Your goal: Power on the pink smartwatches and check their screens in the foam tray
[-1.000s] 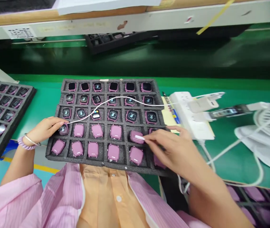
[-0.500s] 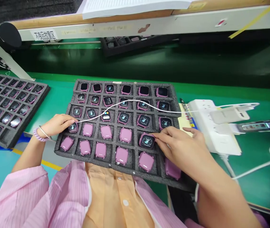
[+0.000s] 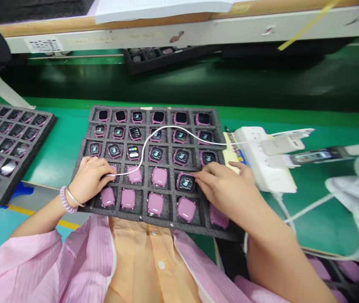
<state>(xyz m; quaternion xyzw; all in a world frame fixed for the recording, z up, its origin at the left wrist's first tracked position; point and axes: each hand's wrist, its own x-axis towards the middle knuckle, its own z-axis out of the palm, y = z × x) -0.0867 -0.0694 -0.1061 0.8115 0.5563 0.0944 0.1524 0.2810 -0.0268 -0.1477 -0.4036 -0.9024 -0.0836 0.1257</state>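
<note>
A black foam tray [image 3: 81, 156] lies in front of me, its cells filled with pink smartwatch bodies. The far rows lie screen up, several lit; the near rows lie back up. My left hand [image 3: 88, 181] rests on the tray's left side, fingers curled on the end of a thin white cable [image 3: 163, 131] at a pink watch in the fourth row. My right hand [image 3: 226, 187] lies over the tray's right side, its fingertips pinching a screen-up pink watch [image 3: 186, 182] in the fourth row.
A second black tray [image 3: 25, 145] of watches sits at the left on the green bench. A white power strip [image 3: 263, 162] with plugged adapters lies right of the tray, and a white fan [image 3: 356, 185] further right. A dark conveyor belt runs behind.
My left hand has moved right one cell along the fourth row with the cable end, covering the first watch. The right hand stays at the watch it turned screen up.
</note>
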